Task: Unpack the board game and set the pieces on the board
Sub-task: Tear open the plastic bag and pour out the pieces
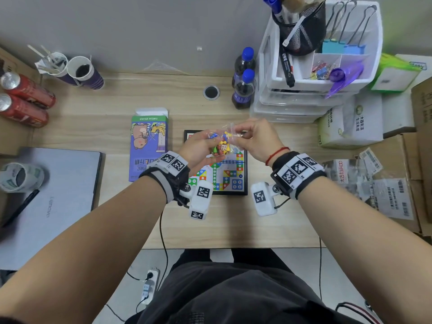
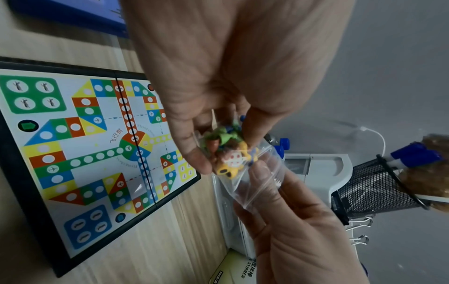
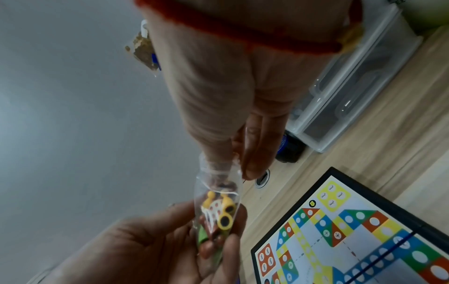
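A small clear plastic bag holds several coloured pawns and a white die. Both hands hold it in the air above the unfolded flying-chess board, which lies flat on the desk. My left hand cradles the bag's full lower part in curled fingers. My right hand pinches the bag's top edge between thumb and fingers. No pawn stands on the board in any view. The purple game box lies left of the board with its flap open.
Left: a closed laptop, a tape roll, two red cans and paper cups. Behind the board: two dark bottles and a white drawer organiser with a mesh pen cup. Right: cardboard boxes and papers.
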